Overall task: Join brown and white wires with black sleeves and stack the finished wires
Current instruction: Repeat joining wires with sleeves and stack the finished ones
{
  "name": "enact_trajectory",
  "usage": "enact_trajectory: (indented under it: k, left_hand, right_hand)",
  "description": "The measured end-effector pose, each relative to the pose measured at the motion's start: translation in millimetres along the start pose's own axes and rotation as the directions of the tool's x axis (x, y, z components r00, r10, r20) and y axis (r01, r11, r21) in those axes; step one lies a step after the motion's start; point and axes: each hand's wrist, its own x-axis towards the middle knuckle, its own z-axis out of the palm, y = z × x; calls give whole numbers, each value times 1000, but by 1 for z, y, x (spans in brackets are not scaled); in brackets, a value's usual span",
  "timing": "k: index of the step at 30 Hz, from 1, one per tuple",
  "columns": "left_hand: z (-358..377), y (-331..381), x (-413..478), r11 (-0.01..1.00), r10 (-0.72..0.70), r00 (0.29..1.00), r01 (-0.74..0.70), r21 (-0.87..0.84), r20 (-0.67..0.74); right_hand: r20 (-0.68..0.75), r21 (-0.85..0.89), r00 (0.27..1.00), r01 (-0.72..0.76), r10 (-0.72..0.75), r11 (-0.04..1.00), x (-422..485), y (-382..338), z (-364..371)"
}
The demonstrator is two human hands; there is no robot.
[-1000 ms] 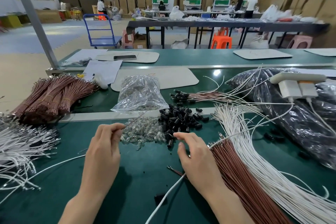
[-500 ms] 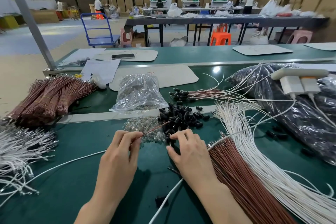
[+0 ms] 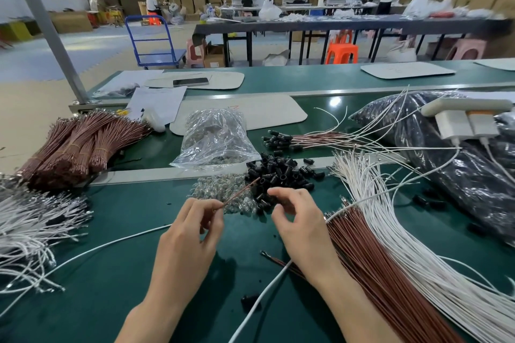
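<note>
My left hand pinches a thin brown wire whose free end points up and right at the pile of black sleeves. My right hand hovers at the pile's near edge with curled fingers. Whether a sleeve sits between them is hidden. Loose brown wires and white wires fan out on the right. Joined wires with black sleeves lie stacked behind the pile.
A heap of clear small parts and a clear plastic bag sit left of the sleeves. Tied brown bundles and white wires fill the left. On the right are a black bag and white chargers. One sleeve lies loose.
My left hand has moved right and raised the brown wire's end toward the sleeve pile. My right hand has lifted off the pile's edge with its fingers curled in.
</note>
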Motion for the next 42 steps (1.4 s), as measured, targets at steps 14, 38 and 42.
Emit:
enact_trajectory:
  k: [14, 38, 42]
  left_hand:
    - [3, 3, -2, 986, 156, 984, -160, 51, 85]
    - [4, 4, -2, 989, 134, 990, -136, 55, 48]
    - [3, 3, -2, 994, 89, 995, -91, 54, 52]
  right_hand:
    - [301, 931, 898, -349, 320, 104, 12, -16, -8]
    - [402, 764, 902, -426, 158, 486, -2, -16, 14]
    - [318, 775, 936, -350, 153, 526, -1, -16, 14]
